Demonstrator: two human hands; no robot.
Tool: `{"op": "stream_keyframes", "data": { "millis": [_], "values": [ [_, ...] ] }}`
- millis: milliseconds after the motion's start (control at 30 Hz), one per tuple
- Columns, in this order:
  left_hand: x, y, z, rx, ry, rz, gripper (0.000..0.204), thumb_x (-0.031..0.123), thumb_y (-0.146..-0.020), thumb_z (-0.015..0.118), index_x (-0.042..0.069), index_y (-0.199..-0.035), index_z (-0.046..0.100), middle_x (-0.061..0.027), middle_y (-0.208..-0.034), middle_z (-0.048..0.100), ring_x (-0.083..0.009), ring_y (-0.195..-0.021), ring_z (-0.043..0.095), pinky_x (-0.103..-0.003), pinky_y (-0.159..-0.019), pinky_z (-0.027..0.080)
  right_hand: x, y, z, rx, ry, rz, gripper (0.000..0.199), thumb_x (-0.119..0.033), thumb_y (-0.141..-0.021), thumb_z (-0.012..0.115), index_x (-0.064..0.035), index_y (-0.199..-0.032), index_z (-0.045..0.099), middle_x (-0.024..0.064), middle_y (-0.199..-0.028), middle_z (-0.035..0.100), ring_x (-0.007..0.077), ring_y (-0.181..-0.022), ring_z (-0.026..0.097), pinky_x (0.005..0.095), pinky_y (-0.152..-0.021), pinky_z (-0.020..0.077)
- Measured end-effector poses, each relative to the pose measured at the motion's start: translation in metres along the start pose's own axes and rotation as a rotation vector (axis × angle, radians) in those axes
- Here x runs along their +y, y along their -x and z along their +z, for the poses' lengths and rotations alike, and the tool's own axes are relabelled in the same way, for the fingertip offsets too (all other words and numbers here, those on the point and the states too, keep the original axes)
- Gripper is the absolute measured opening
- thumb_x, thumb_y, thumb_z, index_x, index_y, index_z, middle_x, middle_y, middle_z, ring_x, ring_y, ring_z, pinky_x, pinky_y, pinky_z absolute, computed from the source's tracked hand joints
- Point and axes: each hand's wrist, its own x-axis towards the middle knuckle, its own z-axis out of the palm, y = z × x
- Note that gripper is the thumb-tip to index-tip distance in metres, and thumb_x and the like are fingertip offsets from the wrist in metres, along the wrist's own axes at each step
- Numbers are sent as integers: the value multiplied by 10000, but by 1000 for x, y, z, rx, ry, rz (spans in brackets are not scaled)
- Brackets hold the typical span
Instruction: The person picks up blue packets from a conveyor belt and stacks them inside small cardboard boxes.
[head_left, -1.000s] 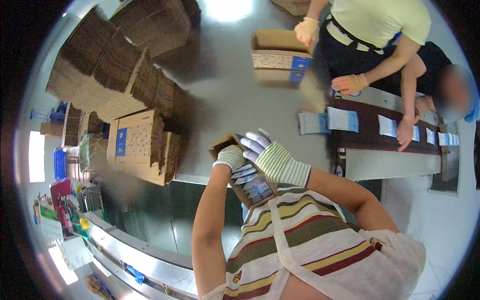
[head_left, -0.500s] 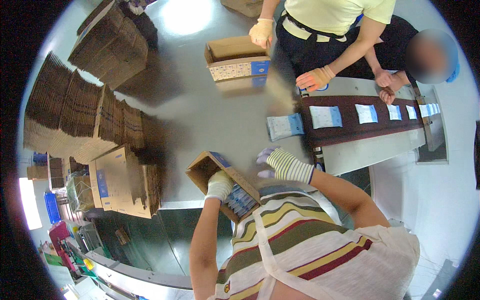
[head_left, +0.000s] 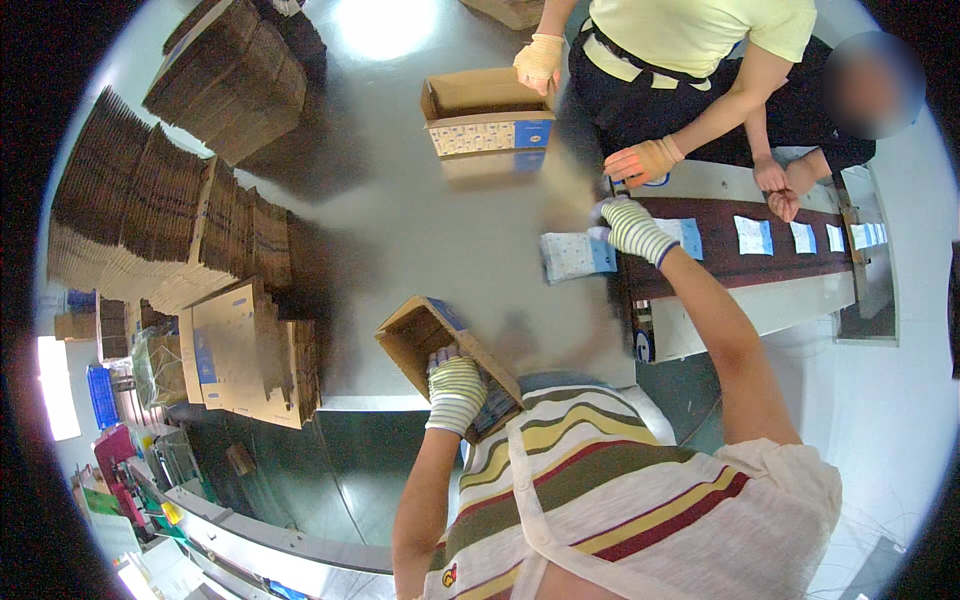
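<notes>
My left hand (head_left: 456,392), in a striped knit glove, reaches into an open cardboard box (head_left: 478,352) tilted against my front. Its fingers lie out over the packets (head_left: 497,407) in the box, which it mostly hides, and nothing shows in its grip. My right hand (head_left: 634,230), gloved alike, hovers at the near end of a conveyor belt with fingers apart, thumb and finger slightly blurred. Just below those fingers lies a blue-and-white packet (head_left: 578,258) on the table edge. Another packet (head_left: 686,238) on the belt is partly behind this hand.
More packets (head_left: 754,236) line the dark conveyor belt (head_left: 720,270). Across the metal table (head_left: 400,220), a co-worker's gloved hand (head_left: 540,62) touches a second open box (head_left: 485,135); their other hand (head_left: 645,162) is near mine. Stacked flat cartons (head_left: 150,215) stand at left.
My right hand has moved away from me and rightward, from above the table to the belt's end. My left hand has shifted slightly within the box, its fingers now showing.
</notes>
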Motion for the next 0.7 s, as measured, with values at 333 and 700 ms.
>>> {"op": "stream_keyframes", "data": {
  "millis": [333, 700],
  "values": [
    [-2, 6, 1, 93, 44, 7, 493, 285, -762, 573, -31, -1136, 522, -188, -1177, 513, -347, -1117, 466, -482, -1009, 317, 13, -56, 5, -285, -32, -84, 482, -301, -764, 698, -9, -1125, 568, 188, -1102, 611, 334, -1044, 566, 396, -905, 441],
    [-4, 10, 3, 41, 41, -26, 498, 293, -784, 550, -13, -1174, 505, -189, -1199, 498, -340, -1149, 448, -473, -1032, 288, -79, 4, 38, -432, 266, -90, 683, -436, -593, 741, -36, -1123, 580, 208, -1077, 618, 315, -998, 602, 402, -852, 475]
  ]
}}
